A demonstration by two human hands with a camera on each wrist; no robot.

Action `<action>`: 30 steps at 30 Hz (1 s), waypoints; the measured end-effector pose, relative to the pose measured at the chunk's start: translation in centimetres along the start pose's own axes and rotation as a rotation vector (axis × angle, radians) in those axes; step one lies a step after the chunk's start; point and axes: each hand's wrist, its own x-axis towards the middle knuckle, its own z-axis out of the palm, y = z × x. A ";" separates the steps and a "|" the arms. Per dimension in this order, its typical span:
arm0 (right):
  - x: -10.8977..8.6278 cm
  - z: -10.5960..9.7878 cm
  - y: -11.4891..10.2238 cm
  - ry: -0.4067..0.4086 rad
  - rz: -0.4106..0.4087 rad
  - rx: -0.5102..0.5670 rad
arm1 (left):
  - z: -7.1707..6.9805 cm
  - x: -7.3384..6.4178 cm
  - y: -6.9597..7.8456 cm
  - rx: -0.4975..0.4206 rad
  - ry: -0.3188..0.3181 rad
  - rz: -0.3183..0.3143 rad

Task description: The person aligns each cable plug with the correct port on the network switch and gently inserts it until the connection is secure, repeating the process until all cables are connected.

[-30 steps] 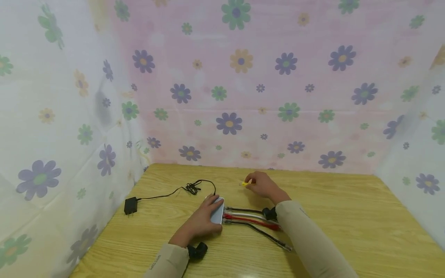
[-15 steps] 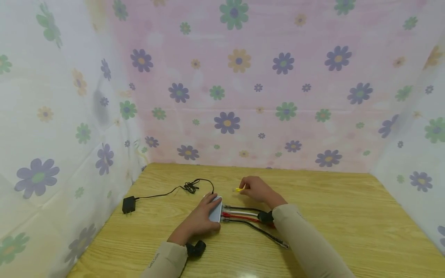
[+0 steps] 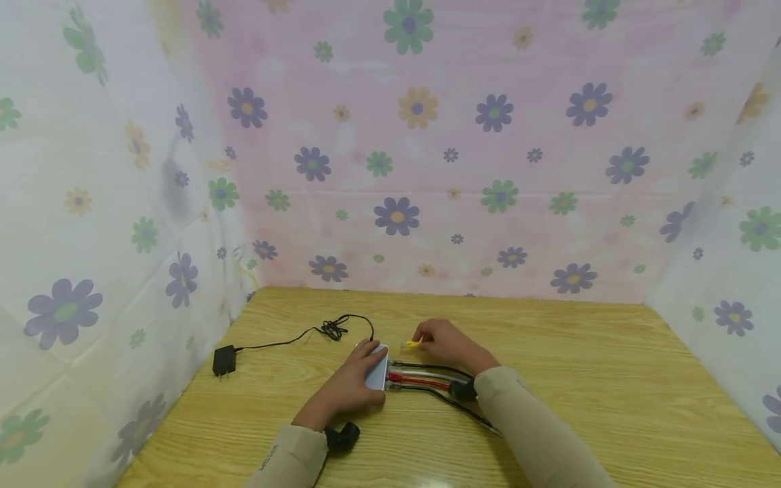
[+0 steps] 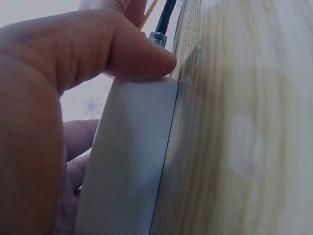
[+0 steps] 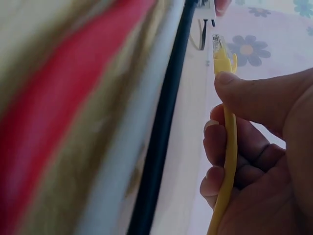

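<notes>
A small white network switch lies on the wooden table, held by my left hand with fingers over its top. The left wrist view has the thumb pressed at the corner beside a plugged-in cable, and fingers round the far side of the white case. My right hand pinches a yellow Ethernet cable just behind its plug. The clear connector points toward the switch, a short gap from its port side. Black, white and red cables run from that side, passing under the right wrist.
A black power adapter lies at the table's left, its bundled cord leading to the back of the switch. Black wrist cameras hang at both sleeves. Flowered cloth encloses the table at the back and sides.
My right hand has brought the yellow Ethernet cable left and nearer to me, closer to the switch's port side. The left hand keeps its hold on the switch. The head view has shifted slightly.
</notes>
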 end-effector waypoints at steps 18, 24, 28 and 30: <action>-0.3 1.4 -0.4 -0.063 -0.009 0.045 | 0.0 -0.1 0.0 -0.015 -0.002 0.005; -0.3 1.5 -0.7 -0.062 -0.025 0.037 | -0.1 -0.1 0.0 -0.011 -0.002 0.004; -0.2 1.4 -1.0 -0.070 -0.024 0.027 | -0.1 0.0 0.0 -0.007 -0.004 0.005; -0.2 1.4 -1.2 -0.075 -0.025 0.021 | 0.0 0.0 -0.1 -0.008 -0.005 0.004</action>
